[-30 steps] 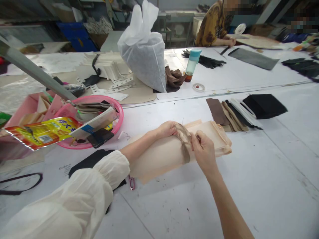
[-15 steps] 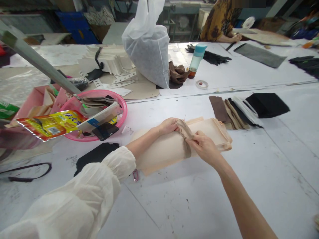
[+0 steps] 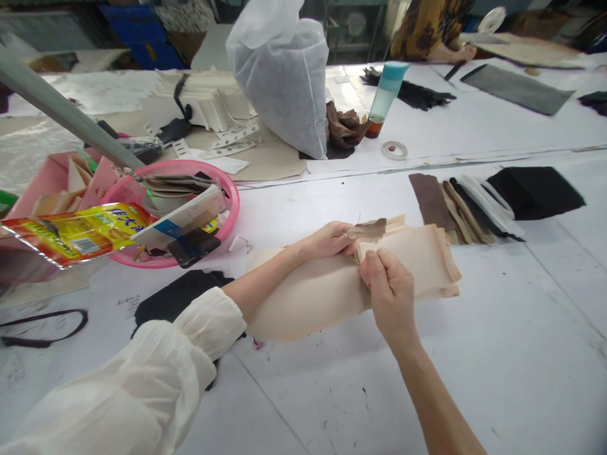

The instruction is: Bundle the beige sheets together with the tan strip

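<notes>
A stack of beige sheer stockings point(image 3: 417, 259) lies flat on the white table point(image 3: 474, 354). A brownish sheer stocking strip point(image 3: 367, 230) runs across the stack's middle. My left hand point(image 3: 329, 239) pinches the strip's far end at the stack's upper edge. My right hand point(image 3: 389, 297) is closed on the near part of the strip, at the stack's lower edge, pulling it tight around the stack. My left arm wears a loose white sleeve point(image 3: 156, 373).
A pink basin point(image 3: 227, 196) with cards, a phone and a yellow snack packet point(image 3: 80, 234) stands at left. Folded brown, white and black stockings point(image 3: 474, 205) lie at right. A white bag point(image 3: 284, 76), a teal bottle point(image 3: 386, 95) and a tape roll point(image 3: 394, 150) stand behind. Another person works far back.
The strip, loosely bunched between my hands before, is now drawn tight around the stack. My right hand has dropped toward the stack's near edge and the view tilted down slightly.
</notes>
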### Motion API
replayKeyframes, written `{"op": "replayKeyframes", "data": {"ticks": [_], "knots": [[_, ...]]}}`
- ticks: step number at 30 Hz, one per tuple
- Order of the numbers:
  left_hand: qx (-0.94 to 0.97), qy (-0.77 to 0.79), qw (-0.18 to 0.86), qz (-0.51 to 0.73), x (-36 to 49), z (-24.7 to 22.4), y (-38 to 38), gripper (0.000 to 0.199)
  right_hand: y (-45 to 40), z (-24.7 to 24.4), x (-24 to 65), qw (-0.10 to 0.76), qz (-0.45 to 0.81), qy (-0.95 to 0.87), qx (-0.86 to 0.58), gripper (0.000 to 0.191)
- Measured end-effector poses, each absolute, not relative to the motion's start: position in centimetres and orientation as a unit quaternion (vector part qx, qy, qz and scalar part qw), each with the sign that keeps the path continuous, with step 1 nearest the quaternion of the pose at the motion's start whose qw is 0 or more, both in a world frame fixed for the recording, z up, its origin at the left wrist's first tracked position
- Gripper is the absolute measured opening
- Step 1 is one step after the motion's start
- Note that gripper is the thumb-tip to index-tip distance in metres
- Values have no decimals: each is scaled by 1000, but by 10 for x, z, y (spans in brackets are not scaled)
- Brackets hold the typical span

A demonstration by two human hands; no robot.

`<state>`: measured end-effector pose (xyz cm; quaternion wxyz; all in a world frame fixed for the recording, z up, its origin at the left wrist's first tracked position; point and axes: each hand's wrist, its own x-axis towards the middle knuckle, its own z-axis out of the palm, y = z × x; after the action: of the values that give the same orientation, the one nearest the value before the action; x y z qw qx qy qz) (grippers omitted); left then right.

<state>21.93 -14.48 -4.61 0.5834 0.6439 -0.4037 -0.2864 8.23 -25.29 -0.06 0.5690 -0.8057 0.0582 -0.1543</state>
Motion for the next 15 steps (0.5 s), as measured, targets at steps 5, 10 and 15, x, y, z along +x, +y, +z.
{"op": "replayKeyframes", "data": {"ticks": [5,10,15], "knots": [[623,-382,601,-323,192,-34,-142,55,-237,21,54,512,-150,67,-843,37],[563,-441,575,-397,158,-18,-135,30,-230,35,8,481,-121,94,-863,29],[556,-441,553,-438,140,-27,-142,16,-238,26,-17,504,-133,167,-837,30]]}}
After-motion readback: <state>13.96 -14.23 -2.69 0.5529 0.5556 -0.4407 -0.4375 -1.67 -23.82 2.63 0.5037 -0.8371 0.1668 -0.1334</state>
